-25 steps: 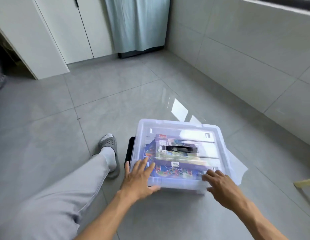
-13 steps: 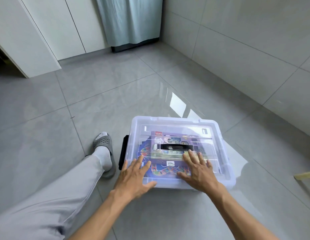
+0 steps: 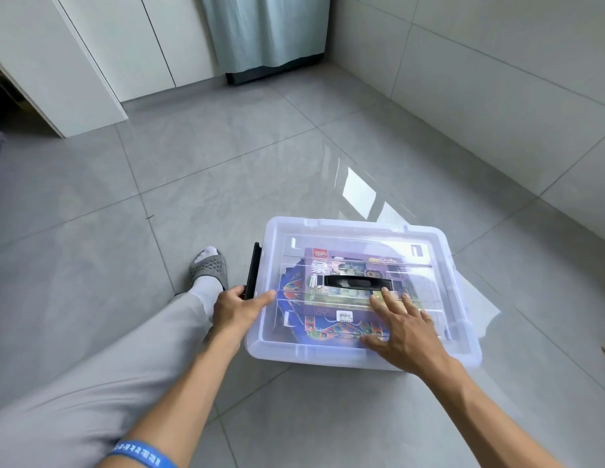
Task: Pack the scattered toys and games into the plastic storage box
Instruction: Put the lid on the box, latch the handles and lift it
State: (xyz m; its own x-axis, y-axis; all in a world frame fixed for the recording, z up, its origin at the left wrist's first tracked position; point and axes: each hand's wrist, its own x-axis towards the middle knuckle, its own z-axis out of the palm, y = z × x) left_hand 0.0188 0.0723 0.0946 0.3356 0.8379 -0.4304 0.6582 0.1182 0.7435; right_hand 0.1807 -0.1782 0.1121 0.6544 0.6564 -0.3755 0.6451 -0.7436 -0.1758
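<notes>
Clear plastic storage box (image 3: pixel 362 356) sits on grey tiled floor (image 3: pixel 159 197), lid (image 3: pixel 328 231) on, near the right wall (image 3: pixel 497 79). Through the lid: purple game box (image 3: pixel 335 265) lying flat on a blue game board (image 3: pixel 328 327), barcode sticker (image 3: pixel 344 315) on the purple box's near edge. Black carry handle (image 3: pixel 357 283) in the lid's centre, lying flat. Black side latch (image 3: pixel 253 270) on the box's left end, standing upright against the wall of the box.

Right hand (image 3: pixel 401 329) flat on top of the lid, fingers straight and spread, fingertips (image 3: pixel 384 291) just short of the carry handle, thumb out to the left. Left hand (image 3: pixel 235 307) at the box's left near corner: index finger stretched straight across the lid edge, thumb up by the lower end of the side latch, touching or just beside it, cannot tell which. Other left fingers hidden under the hand, cannot tell if curled.

Blue wristband (image 3: pixel 142 452) on the left forearm. Left leg in grey trousers (image 3: pixel 108 366) stretched out beside the box, white sock, grey slipper (image 3: pixel 208 268) close to the latch. White cupboard doors (image 3: pixel 118 45) and pale curtain (image 3: pixel 264 28) at the back
</notes>
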